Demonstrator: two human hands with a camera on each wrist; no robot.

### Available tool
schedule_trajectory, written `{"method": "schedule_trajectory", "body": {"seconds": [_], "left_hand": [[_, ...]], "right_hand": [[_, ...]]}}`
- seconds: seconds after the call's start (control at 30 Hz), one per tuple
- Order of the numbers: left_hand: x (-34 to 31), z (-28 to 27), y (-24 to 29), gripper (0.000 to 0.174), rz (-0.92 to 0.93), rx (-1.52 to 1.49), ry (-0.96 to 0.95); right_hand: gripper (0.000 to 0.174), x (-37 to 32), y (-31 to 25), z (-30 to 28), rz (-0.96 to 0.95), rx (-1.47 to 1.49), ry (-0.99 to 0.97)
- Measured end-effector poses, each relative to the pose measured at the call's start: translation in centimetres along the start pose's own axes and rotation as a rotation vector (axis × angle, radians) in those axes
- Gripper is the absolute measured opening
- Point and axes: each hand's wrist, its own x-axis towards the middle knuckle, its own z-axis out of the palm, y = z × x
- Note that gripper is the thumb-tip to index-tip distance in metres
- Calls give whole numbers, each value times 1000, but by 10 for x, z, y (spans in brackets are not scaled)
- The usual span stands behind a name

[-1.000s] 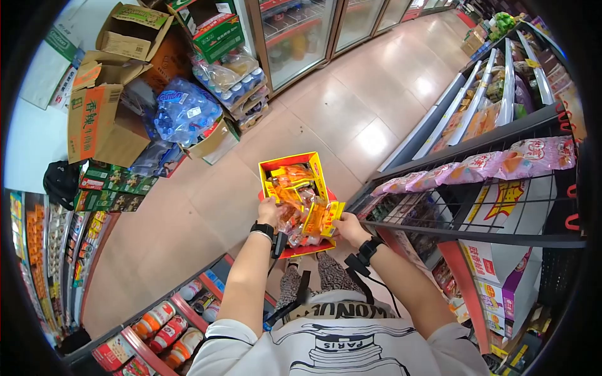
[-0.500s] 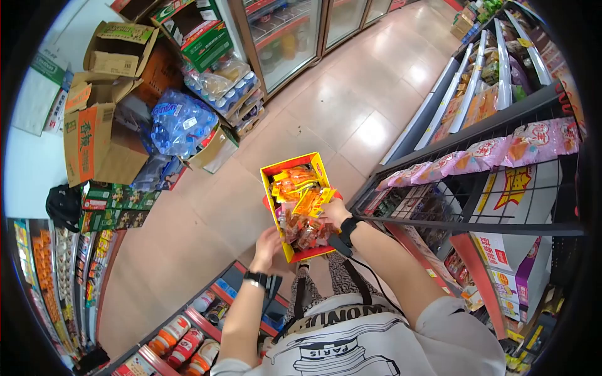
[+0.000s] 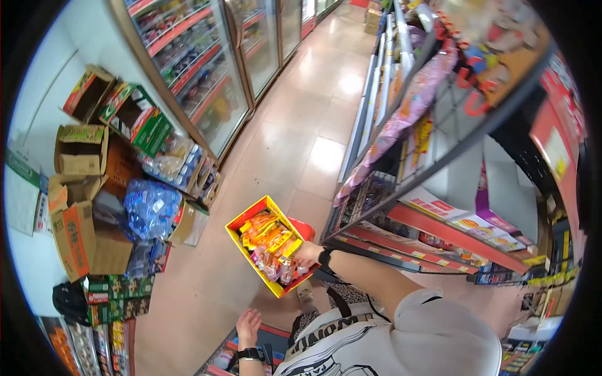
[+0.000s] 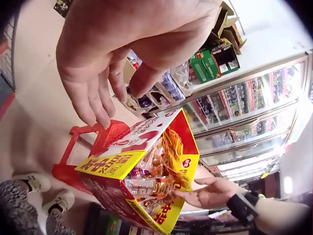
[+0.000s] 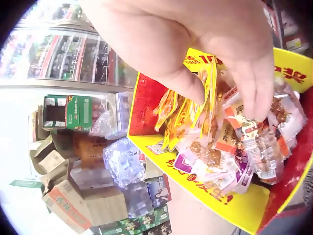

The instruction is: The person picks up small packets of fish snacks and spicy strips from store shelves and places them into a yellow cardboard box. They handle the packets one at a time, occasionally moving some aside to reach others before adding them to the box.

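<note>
A yellow-and-red cardboard box (image 5: 230, 210), top open, sits over a red plastic stool (image 4: 105, 139). In it lie orange-and-yellow snack packets (image 3: 266, 232) in a row and a heap of clear-wrapped snacks (image 5: 261, 154). My right hand (image 3: 307, 254) reaches over the box's right edge. In the right wrist view its straight fingers rest on the clear packets, with the thumb beside the yellow ones. My left hand (image 3: 248, 326) hangs away from the box, near and left of it, fingers loose and holding nothing.
Wire shelving (image 3: 401, 194) with pink bags stands close on the right. Left are cardboard cartons (image 3: 75, 238), a blue-wrapped bottle pack (image 3: 150, 207) and glass-door coolers (image 3: 207, 94). A tiled aisle (image 3: 282, 144) runs ahead. Low shelves stand near my left hand.
My left hand has left the packets and drawn back toward me. The right hand, which held a yellow packet, now rests on the contents. The head view has turned right.
</note>
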Motion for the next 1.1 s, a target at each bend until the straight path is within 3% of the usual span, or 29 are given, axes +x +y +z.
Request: {"method": "schedule_trajectory", "body": {"seconds": [0.07, 0.13, 0.3, 0.37, 0.47, 0.5, 0.6, 0.73, 1.0, 1.1], "left_hand": [[7, 8, 9, 39, -3, 36, -35], [18, 19, 19, 39, -8, 86, -78], [27, 73, 51, 30, 0, 303, -204], [29, 96, 60, 29, 12, 371, -276], [29, 132, 66, 28, 24, 473, -407], [29, 143, 66, 28, 29, 503, -462], [20, 177, 60, 27, -15, 567, -554], [-2, 225, 42, 26, -33, 671, -684], [-46, 301, -7, 21, -92, 716, -869], [-68, 339, -35, 25, 17, 833, -836]], "right_hand": [[24, 3, 36, -24, -81, 142, -134], [23, -47, 27, -34, -200, -131, 43], [31, -131, 55, -90, -248, -167, 182], [33, -167, 69, -107, -418, -396, 313], [31, -240, 75, -109, -468, -148, 408], [31, -269, 74, -105, -466, -214, 486], [31, -322, 103, -99, -550, -237, 678], [30, -392, 141, -89, -620, -190, 796], [32, -530, 188, -101, -602, -323, 1017], [33, -581, 209, -121, -607, -370, 1061]]}}
